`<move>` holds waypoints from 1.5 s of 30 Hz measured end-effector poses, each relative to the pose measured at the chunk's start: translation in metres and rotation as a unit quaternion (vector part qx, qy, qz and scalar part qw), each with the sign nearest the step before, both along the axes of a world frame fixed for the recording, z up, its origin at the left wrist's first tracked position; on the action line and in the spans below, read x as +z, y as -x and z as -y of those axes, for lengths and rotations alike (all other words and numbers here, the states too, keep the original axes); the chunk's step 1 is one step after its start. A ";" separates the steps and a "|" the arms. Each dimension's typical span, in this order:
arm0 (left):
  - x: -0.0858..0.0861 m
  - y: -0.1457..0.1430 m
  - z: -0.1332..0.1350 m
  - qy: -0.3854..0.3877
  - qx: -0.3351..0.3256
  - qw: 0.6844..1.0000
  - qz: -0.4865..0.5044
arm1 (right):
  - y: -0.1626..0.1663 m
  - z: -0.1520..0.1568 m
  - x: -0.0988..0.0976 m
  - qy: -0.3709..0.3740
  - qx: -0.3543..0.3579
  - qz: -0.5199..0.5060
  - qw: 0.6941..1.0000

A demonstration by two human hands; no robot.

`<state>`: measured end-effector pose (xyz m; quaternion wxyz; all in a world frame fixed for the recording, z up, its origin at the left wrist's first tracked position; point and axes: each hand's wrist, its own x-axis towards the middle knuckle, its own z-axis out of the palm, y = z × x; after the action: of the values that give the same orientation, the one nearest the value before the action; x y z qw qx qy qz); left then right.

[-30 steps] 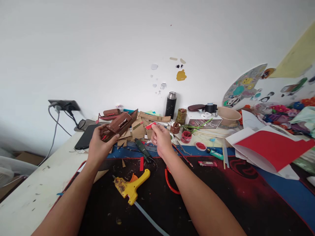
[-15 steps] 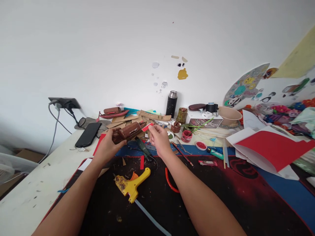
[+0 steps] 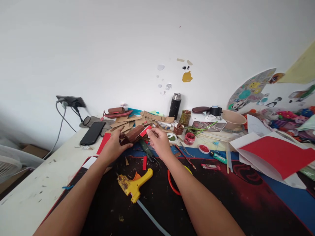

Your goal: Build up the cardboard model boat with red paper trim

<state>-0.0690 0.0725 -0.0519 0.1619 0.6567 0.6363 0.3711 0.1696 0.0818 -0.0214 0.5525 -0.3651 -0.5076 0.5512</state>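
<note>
One brown boat, diagonally rightward

Soft, even light; edge distortion

One camera, worn on the head, looked forward and down past the bare left hand and the bare right hand near mid-view, with the flat black, red-edged desk mat close below and the broad white wall farther beyond.
</note>
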 end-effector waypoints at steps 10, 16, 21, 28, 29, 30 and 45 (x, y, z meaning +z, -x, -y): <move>0.031 -0.013 0.016 -0.118 0.032 0.992 0.029 | 0.001 0.000 -0.003 -0.002 0.005 0.020 1.000; 0.045 -0.027 0.028 0.005 -0.073 0.974 0.215 | 0.003 0.004 -0.002 -0.012 0.007 0.036 0.999; 0.050 -0.036 0.032 0.052 -0.111 0.965 0.232 | 0.005 0.010 0.000 -0.026 0.012 0.049 0.998; 0.049 -0.036 0.032 0.052 -0.116 0.963 0.238 | 0.006 0.014 -0.002 -0.049 0.021 0.090 0.995; 0.048 -0.037 0.033 0.052 -0.116 0.961 0.243 | 0.006 0.014 -0.003 -0.053 0.020 0.095 0.994; 0.048 -0.037 0.033 0.054 -0.117 0.960 0.248 | 0.007 0.014 -0.004 -0.056 0.020 0.099 0.993; 0.058 0.029 0.019 0.024 0.135 0.990 -0.014 | 0.000 0.003 -0.003 -0.040 0.003 0.063 0.997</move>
<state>-0.0983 0.0536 0.0065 0.1169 0.5656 0.7301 0.3654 0.1694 0.0788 -0.0246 0.5316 -0.3751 -0.5643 0.5082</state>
